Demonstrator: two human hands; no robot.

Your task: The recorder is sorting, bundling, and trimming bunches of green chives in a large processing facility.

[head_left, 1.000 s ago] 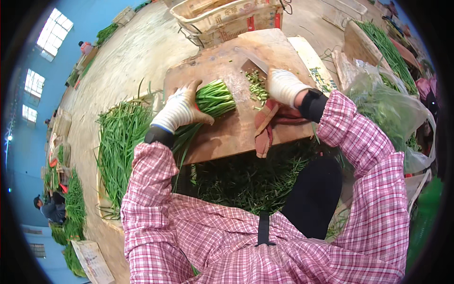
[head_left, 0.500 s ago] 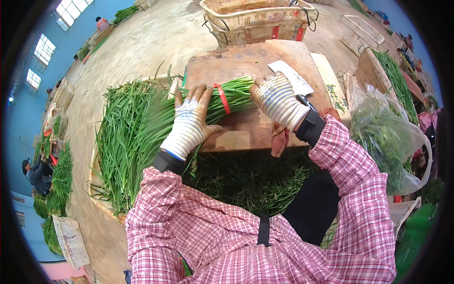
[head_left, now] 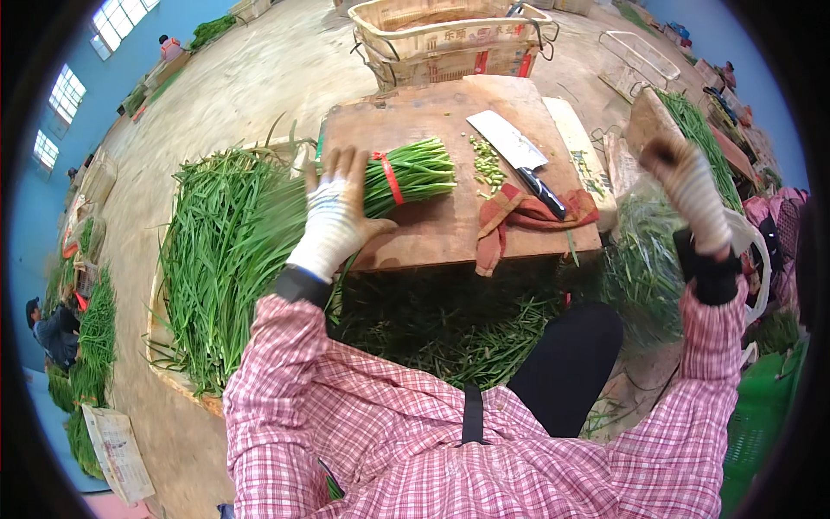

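A bunch of green chives (head_left: 419, 173), bound by a red band (head_left: 388, 179), lies on the wooden board (head_left: 389, 117) with its cut ends facing right. My left hand (head_left: 335, 212), in a striped knit glove, rests on the bunch just left of the band, fingers spread. My right hand (head_left: 692, 186), gloved too, is off the board at the right, above a clear plastic bag (head_left: 644, 259) of greens; motion smears its fingers. A cleaver (head_left: 510, 141) with a black handle lies on the board beside chopped stem ends (head_left: 487, 164), its handle on a reddish cloth (head_left: 510, 212).
Loose chives (head_left: 216, 259) fill a crate left of the board. Beyond the board stands a large pale plastic basket (head_left: 450, 56). A green crate (head_left: 761, 432) is at the lower right. Another person (head_left: 56, 333) sits far left among piles of greens.
My right hand has left the cut ends of the chives and swung right over the plastic bag, uncovering the cleaver and stem ends. My left hand stays on the bunch.
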